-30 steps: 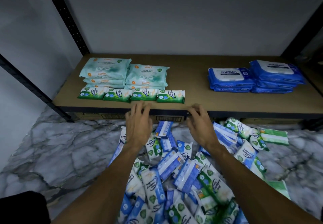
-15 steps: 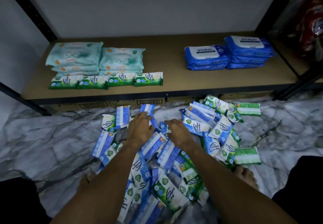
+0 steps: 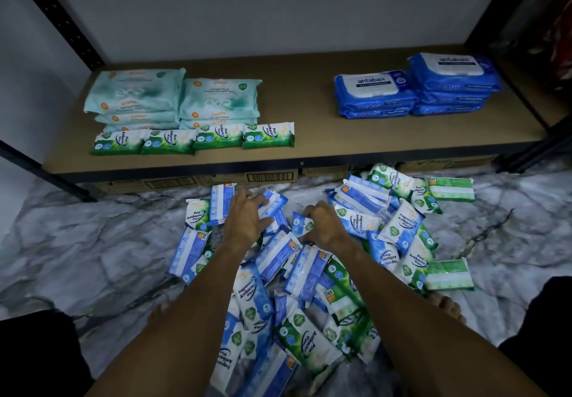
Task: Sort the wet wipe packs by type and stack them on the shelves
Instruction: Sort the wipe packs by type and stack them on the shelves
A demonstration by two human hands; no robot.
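Wooden shelf [image 3: 309,93] holding sorted goods: two stacks of teal packs [image 3: 136,93] at left, two stacks of dark blue packs [image 3: 374,87] at right, and a row of four green packs [image 3: 192,138] along the front edge. The unsorted pile [image 3: 309,276] lies on the marble floor [image 3: 93,257] below. Both hands, at the shelf edge a second ago, have dropped into the pile. The left hand [image 3: 244,220] curls round a blue pack [image 3: 274,203]; the right hand [image 3: 322,223] pinches a second blue pack [image 3: 301,223]. This suggests a new blue-and-white group is starting.
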